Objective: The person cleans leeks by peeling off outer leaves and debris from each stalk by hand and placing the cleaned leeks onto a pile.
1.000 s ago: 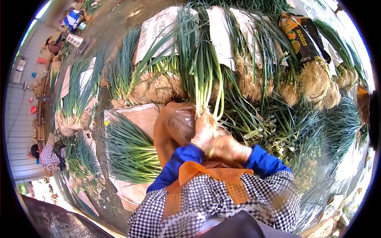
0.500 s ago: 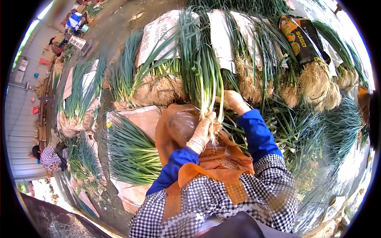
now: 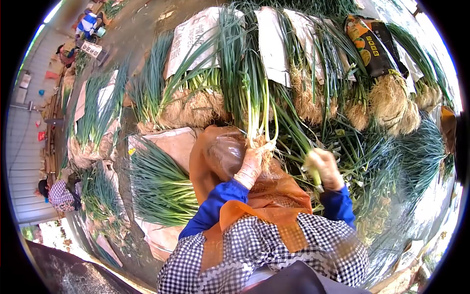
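My left hand (image 3: 251,164) is closed around the root end of several green onions (image 3: 257,108), whose pale stalks point away from me and whose leaves lie over the bundles behind. Stringy roots hang beside its fingers. To the right, my right hand (image 3: 323,167) is closed on a green stalk (image 3: 298,130), its fingers slightly blurred; the white end pokes out below them and the leaves reach up to the left. An orange-brown plastic apron (image 3: 279,188) covers my lap beneath the left hand.
Rooted onion bundles (image 3: 196,108) under sacks (image 3: 193,41) line the far side. Cleaned onions (image 3: 161,183) lie on a sack at left. Loose leaves (image 3: 362,157) pile up at right. A person (image 3: 63,193) crouches at far left; other people are at the upper left.
My right hand has moved from beside the held stalks, right and towards me, and now grips a stalk. My left hand keeps hold of the root end, with only a small shift.
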Demonstrator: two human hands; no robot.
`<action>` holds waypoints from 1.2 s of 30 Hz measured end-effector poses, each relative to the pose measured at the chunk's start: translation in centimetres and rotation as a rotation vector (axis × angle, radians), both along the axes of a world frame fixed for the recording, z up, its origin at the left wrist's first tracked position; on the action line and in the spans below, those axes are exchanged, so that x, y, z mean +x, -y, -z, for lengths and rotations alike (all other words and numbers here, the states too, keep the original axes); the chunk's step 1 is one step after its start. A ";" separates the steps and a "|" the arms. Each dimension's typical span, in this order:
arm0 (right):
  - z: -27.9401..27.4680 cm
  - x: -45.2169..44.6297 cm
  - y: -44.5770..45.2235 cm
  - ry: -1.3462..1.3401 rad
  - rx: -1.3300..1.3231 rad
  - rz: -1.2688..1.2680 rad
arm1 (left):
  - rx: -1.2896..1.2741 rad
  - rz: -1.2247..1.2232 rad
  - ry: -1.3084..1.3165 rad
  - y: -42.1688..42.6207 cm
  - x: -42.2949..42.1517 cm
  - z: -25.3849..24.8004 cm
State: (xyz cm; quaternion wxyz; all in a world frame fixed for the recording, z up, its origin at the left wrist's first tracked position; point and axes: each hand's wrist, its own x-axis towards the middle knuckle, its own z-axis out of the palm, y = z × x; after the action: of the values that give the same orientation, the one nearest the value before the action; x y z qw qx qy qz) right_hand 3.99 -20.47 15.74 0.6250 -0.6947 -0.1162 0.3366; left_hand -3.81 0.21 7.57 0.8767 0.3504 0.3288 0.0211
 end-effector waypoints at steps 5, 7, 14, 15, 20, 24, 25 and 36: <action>9.1 5.3 5.5 0.667 -1.288 -0.410 | -0.080 0.142 -0.007 -1.0 -0.5 0.6; 7.9 3.9 0.9 0.609 -0.534 -0.109 | -0.048 0.159 0.006 -1.1 0.3 -0.3; 5.2 2.6 -9.7 0.855 -0.355 -0.176 | 0.080 0.154 -0.027 -1.2 -0.5 0.3; 4.6 2.1 -9.2 1.016 -0.279 -0.323 | 0.079 0.075 0.018 -1.1 -0.4 1.3; 0.0 0.9 -2.6 0.160 -0.039 -0.579 | -0.226 0.129 0.087 -2.7 -0.1 -0.7; 4.9 1.4 -6.8 0.195 0.151 -0.100 | -0.421 0.164 0.210 -5.4 -0.1 -6.0; 3.4 0.5 -8.8 0.167 0.284 -0.167 | -0.359 0.209 0.273 -5.9 -0.2 -8.1; 5.0 5.4 -10.7 0.680 -0.214 -0.289 | -0.420 -0.066 0.690 -15.6 -5.7 -27.1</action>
State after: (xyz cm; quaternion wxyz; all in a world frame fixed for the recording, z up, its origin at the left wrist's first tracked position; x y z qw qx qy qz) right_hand 9.39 -9.77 10.73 0.4207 -0.8046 -0.3778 0.1816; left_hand -9.47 15.79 34.69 0.9870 0.1253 0.0233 0.0982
